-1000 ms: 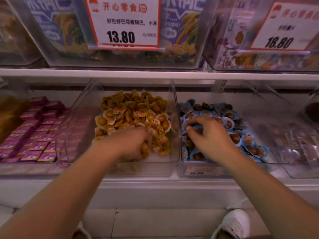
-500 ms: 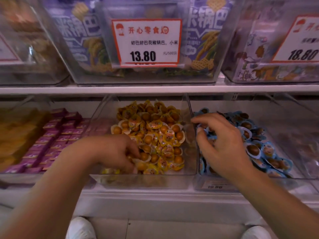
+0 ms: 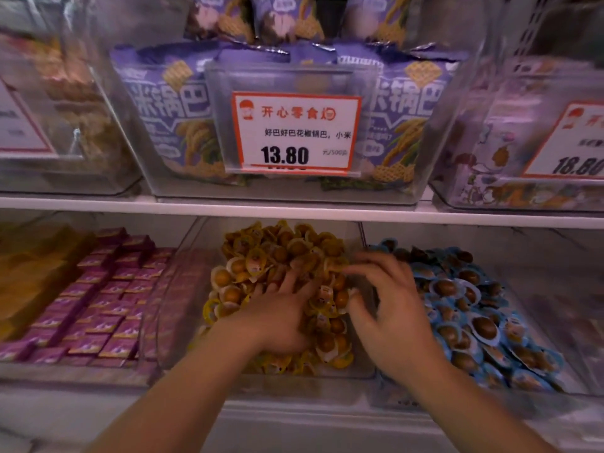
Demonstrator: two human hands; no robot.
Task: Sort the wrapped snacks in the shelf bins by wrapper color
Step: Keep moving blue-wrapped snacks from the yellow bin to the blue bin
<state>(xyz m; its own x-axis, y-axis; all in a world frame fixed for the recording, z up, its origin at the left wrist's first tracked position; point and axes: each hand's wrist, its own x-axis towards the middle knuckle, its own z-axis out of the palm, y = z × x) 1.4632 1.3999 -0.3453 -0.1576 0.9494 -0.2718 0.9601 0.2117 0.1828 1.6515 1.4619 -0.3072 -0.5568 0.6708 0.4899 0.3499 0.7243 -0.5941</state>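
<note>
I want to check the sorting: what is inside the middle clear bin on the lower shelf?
The middle bin holds yellow-wrapped snacks. The left hand lies on the pile, so the snacks under it are hidden.

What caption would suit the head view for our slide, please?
Both hands, left hand and right hand, reach into the yellow-wrapped snacks beside the blue-wrapped snacks.

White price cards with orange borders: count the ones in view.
3, all on the upper-shelf bins: the middle white price card reading 13.80, the right card cropped, the left card blurred. Others may be out of frame.
</note>
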